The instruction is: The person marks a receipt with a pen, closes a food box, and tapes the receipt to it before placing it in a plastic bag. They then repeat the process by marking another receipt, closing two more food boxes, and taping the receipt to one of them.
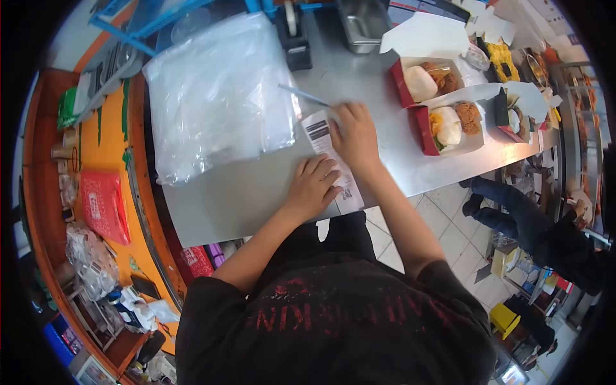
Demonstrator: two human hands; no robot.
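A long printed receipt (318,135) lies on the steel counter in front of me. My left hand (313,187) rests on its lower part, palm down, with the fingers laid flat on the paper. Closed around a thin grey pen (305,95) is my right hand (356,136), which sits over the receipt's upper right edge. The pen points up and left, towards a stack of clear plastic bags (215,102). Where the fingers grip the pen is partly hidden by the hand.
Right of my hands stand open red-and-white food boxes (423,131) with rice and fried chicken. A black tape dispenser (295,48) and a steel pan (364,29) are at the back. A blue rack (128,35) stands at the back left. People in dark clothes are at far right.
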